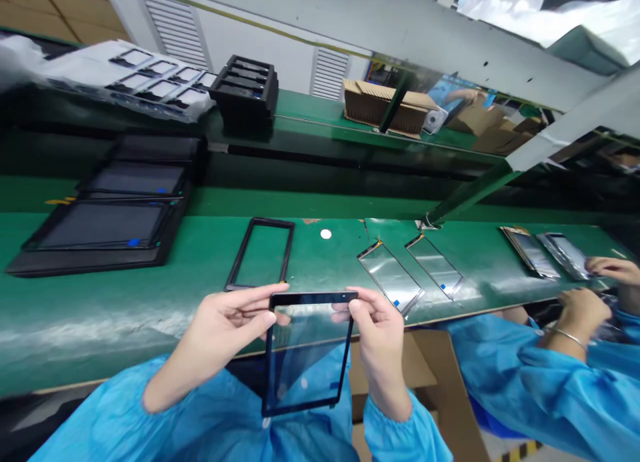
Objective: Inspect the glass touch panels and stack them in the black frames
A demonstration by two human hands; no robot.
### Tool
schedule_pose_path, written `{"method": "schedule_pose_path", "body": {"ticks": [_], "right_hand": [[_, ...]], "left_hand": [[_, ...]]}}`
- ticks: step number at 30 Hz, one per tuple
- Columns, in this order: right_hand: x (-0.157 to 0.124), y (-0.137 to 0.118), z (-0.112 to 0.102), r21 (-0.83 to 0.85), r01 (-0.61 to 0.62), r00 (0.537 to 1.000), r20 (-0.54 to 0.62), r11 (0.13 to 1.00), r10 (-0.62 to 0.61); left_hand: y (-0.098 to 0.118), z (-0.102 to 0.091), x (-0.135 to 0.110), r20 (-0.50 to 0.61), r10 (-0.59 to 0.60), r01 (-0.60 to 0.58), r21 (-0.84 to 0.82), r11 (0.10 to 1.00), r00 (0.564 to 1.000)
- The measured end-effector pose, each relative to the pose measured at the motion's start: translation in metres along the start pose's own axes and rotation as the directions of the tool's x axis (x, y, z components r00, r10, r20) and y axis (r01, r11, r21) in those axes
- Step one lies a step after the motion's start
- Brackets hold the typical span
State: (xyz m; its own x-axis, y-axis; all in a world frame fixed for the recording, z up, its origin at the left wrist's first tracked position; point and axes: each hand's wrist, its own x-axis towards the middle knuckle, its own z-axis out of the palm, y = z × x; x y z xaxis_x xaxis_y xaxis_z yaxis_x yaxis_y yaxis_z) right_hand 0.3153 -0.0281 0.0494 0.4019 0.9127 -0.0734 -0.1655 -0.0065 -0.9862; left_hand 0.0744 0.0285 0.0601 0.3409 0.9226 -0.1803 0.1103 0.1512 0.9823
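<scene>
A black-bordered tablet touch panel (pixel 306 361) with a clear middle is held up in front of my body, just off the bench's front edge. My left hand (pixel 235 329) pinches its upper left corner between thumb and fingers. At the upper right corner my right hand (pixel 377 332) grips it the same way. Through the clear glass the blue sleeves and some fingers show. Behind the panel, an empty black frame (pixel 289 249) lies on the green bench. To the right rest two clear panels with thin dark edges, a nearer one (pixel 393 275) and a farther one (pixel 435 265).
Black trays with dark panels (pixel 100 225) are stacked at the left. A black slotted box (pixel 246 89) and a cardboard divider box (pixel 387 105) stand on the shelf. A slanted post (pixel 470 195) meets the bench. At right, a co-worker's hands (pixel 583 312) are near stacked panels (pixel 530 252).
</scene>
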Motion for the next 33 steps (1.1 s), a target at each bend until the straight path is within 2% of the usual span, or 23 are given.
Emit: {"method": "schedule_pose_path", "body": {"ticks": [2,4,5,7,9,11,13,15,18,21,23,27,30,33], "right_hand": [[-0.001,-0.002,0.001,0.006,0.005,1.0,-0.012,1.0,-0.005],[-0.002,-0.003,0.004,-0.011,0.007,1.0,-0.001,1.0,-0.007],[-0.002,-0.002,0.007,-0.023,0.003,1.0,0.023,1.0,-0.003],[-0.004,0.0,0.011,-0.034,-0.025,0.994,0.108,0.999,0.028],[-0.005,0.002,0.012,-0.032,-0.075,0.976,0.202,0.997,0.08],[-0.003,0.004,0.005,-0.062,-0.127,0.955,0.262,0.99,0.139],[0.002,0.006,-0.011,-0.136,-0.145,0.946,0.27,0.98,0.177],[0.006,0.01,-0.03,-0.188,-0.169,0.949,0.235,0.967,0.211],[0.007,0.021,-0.049,-0.112,-0.242,0.958,0.131,0.964,0.256],[0.003,0.03,-0.05,-0.017,-0.245,0.969,0.035,0.969,0.246],[0.0,0.031,-0.045,-0.024,-0.212,0.977,-0.017,0.977,0.212],[-0.003,0.026,-0.036,-0.116,-0.11,0.991,-0.084,0.987,0.101],[-0.005,0.023,-0.035,-0.15,-0.058,0.994,-0.105,0.987,0.043],[-0.007,0.019,-0.036,-0.065,-0.067,0.997,-0.049,0.996,0.064]], "left_hand": [[-0.003,-0.001,0.001,0.018,0.018,-0.019,0.054,0.998,1.0],[-0.003,0.002,0.002,0.024,0.115,-0.117,0.208,0.971,0.993],[-0.002,0.004,0.003,0.036,0.189,-0.191,0.318,0.929,0.981],[0.003,0.011,0.004,0.141,0.307,-0.336,0.492,0.803,0.941],[0.01,0.017,0.006,0.296,0.286,-0.404,0.51,0.76,0.911],[0.014,0.018,0.007,0.378,0.185,-0.351,0.437,0.828,0.907],[0.014,0.015,0.007,0.314,0.092,-0.205,0.351,0.914,0.945],[0.01,0.008,0.005,0.169,0.021,-0.06,0.225,0.972,0.985],[0.002,0.002,0.0,0.008,-0.051,0.051,0.037,0.998,0.999],[-0.001,0.005,-0.004,-0.092,-0.061,0.055,-0.063,0.996,0.994],[-0.002,0.009,-0.005,-0.143,-0.071,0.056,-0.101,0.993,0.987],[-0.009,0.013,-0.007,-0.144,-0.082,0.062,-0.139,0.988,0.986],[-0.017,0.012,-0.007,-0.149,-0.084,0.062,-0.147,0.987,0.985],[-0.024,0.009,-0.007,-0.145,-0.064,0.045,-0.128,0.991,0.987]]}}
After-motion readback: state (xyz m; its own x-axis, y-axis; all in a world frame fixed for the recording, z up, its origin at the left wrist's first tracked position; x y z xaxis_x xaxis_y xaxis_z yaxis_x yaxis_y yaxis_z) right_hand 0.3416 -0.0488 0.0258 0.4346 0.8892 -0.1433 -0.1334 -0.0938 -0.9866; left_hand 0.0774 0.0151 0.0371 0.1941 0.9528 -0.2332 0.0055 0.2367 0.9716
